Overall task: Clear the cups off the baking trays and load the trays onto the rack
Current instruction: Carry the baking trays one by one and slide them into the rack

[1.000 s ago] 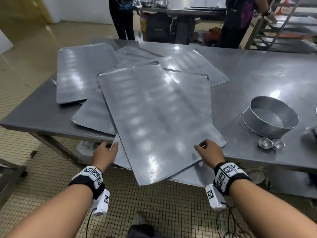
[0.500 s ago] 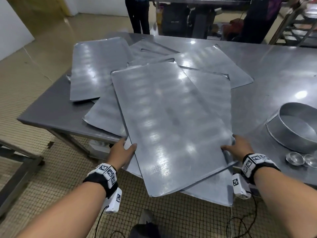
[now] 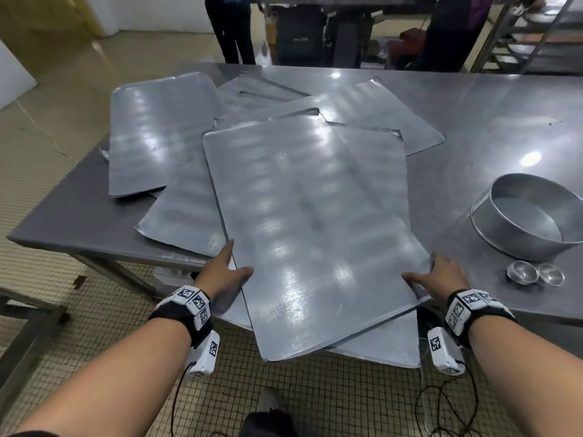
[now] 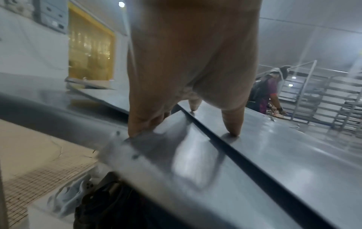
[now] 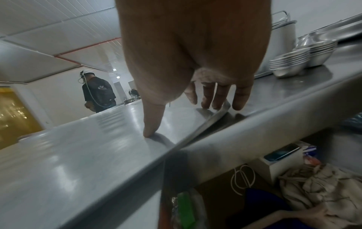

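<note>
Stainless steel counter (image 3: 492, 146) on a tiled kitchen floor, carrying a loose heap of flat baking trays (image 3: 164, 134) overlapping at odd angles. Top tray (image 3: 303, 222) lies uppermost on the heap, its near end overhanging the counter's front edge toward me.

My left hand (image 3: 225, 277) holds the top tray's left long edge: thumb lies on the upper face, and the left wrist view shows the fingers wrapped under the rim. My right hand (image 3: 441, 277) is at the right long edge near the corner: thumb presses on the upper face, fingers are spread and nearly straight, their tips at the tray's rim; whether any reach beneath it, I cannot tell.

To the right on the counter stands a round metal cake ring (image 3: 533, 216), and just in front of it two small metal cups (image 3: 534, 273) sit side by side, well apart from the trays.

A tiered rack (image 3: 536, 33) stands beyond the counter's far right, with two people in front of a second bench behind.

Writing: none legible. The only markings are square black-and-white coded tags on both wristbands (image 3: 194, 302).
</note>
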